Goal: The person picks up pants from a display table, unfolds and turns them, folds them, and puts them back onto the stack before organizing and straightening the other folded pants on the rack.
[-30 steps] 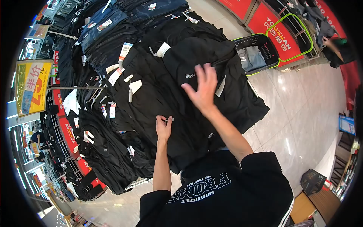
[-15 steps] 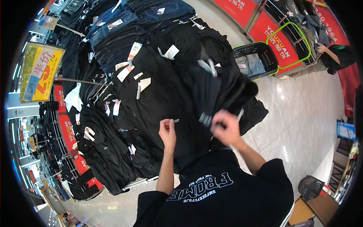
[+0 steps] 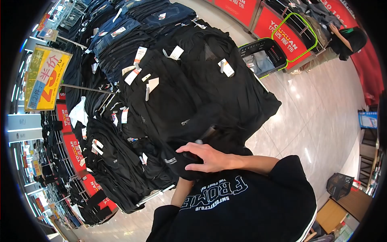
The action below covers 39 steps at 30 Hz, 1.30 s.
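Note:
My right hand (image 3: 207, 158) reaches across in front of my chest, thumb and fingers curled round a fold of black trousers (image 3: 171, 151). A small white logo shows on the cloth just left of the fingertips. The same dark fabric covers my left hand; only its forearm (image 3: 183, 191) comes out below, so its fingers are hidden. Beyond both hands lies a pile of black trousers (image 3: 238, 97) with white price tags (image 3: 226, 67). Part of the cloth near my right hand is smeared by motion.
Folded jeans (image 3: 121, 38) lie at the far end of the display. A yellow price sign (image 3: 47, 78) juts in at left. Behind the pile, to the right, stands a black shopping basket (image 3: 278, 54) with a green rim. Another person (image 3: 348, 42) handles clothes at upper right.
My right hand has swung left and down, carrying the trousers across in front of me. My left hand has dropped under the cloth. The tag at the pile's far end now lies still.

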{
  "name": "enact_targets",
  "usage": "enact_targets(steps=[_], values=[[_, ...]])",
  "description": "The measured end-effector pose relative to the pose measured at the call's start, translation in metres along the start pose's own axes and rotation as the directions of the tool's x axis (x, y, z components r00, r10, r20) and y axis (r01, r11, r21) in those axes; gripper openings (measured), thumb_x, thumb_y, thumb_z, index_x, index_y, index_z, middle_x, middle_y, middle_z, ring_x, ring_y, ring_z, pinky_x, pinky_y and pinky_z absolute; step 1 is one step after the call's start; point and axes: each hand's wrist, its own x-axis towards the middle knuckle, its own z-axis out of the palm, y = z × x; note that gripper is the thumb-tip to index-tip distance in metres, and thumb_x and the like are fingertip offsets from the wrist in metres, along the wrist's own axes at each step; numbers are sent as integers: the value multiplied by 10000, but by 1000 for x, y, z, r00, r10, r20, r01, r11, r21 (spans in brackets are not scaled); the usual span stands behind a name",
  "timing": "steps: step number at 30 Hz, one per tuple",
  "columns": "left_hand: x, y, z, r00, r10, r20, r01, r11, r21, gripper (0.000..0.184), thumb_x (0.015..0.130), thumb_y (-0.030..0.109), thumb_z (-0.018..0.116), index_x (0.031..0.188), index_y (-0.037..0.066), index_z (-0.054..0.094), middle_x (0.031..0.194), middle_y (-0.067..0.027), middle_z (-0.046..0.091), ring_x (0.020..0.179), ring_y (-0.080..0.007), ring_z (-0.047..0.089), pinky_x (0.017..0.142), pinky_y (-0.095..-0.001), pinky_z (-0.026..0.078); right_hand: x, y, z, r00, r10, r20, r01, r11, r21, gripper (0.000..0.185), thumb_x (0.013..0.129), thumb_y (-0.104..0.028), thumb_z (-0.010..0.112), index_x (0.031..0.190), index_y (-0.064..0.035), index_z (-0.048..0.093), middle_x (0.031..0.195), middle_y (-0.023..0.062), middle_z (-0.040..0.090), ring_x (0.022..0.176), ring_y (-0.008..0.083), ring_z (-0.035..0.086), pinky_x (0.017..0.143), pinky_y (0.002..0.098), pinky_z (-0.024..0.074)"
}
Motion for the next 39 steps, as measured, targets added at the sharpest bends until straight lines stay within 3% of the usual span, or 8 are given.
enact_targets(steps=[7,13,17,24,31,34,37,39], values=[[-2,36,-28,970,134,-204,-149,987,-59,294,953,208,623,1156,-3,652,1061,-89,703,987,-241,659,876,-320,510,-23,26,5,931,-345,-115,243,826,-508,700,731,-230,833,1324,-29,522,1201,162,571,1060,356,596,897,430,506],[17,66,-65,882,248,-399,-303,950,-79,312,952,225,618,1154,-9,656,1063,-93,710,992,-258,663,885,-327,509,-88,166,-3,914,310,-262,-373,897,-239,206,760,-92,707,955,-45,664,881,122,653,912,316,639,814,407,510],[14,75,-92,821,303,-484,-353,935,-13,325,951,237,615,1153,-14,659,1065,-95,715,996,-269,665,890,-331,508,-123,175,-26,929,245,-276,-359,772,-525,380,830,-411,736,918,-46,674,919,121,674,929,320,641,861,445,481],[-35,92,-155,662,451,-598,-401,888,226,348,949,257,610,1150,-22,664,1067,-100,722,1002,-289,670,900,-338,507,-150,163,-54,991,114,-76,-134,698,-703,355,833,-367,725,941,-32,679,923,142,655,916,358,637,793,442,505],[-64,-9,-270,673,445,-591,135,712,689,372,947,277,605,1148,-29,669,1069,-104,730,1008,-308,675,910,-345,506,-95,73,-134,993,68,-93,-115,638,-761,289,840,-219,740,675,-12,624,653,173,565,608,346,578,526,406,405],[-95,-83,-324,790,-192,-582,591,-13,806,383,947,286,602,1147,-33,671,1070,-106,734,1011,-316,677,914,-348,506,-53,-4,-162,954,-226,-196,-31,578,-816,319,839,-210,753,670,7,591,630,158,527,565,325,526,520,381,391],[-100,-71,-278,836,-185,-517,543,144,827,342,946,257,607,1078,-47,689,957,-127,749,955,-287,701,864,-363,524,-23,-51,-179,886,-432,-170,75,495,-866,336,828,-236,777,700,20,599,631,142,521,554,295,499,522,354,382],[-93,-64,-257,811,117,-573,453,493,743,328,946,255,629,1077,-41,684,937,-129,741,935,-218,695,829,-338,529,-8,-76,-181,893,-430,-130,76,431,-899,319,822,-233,795,705,14,628,616,119,533,524,233,500,502,328,362]])
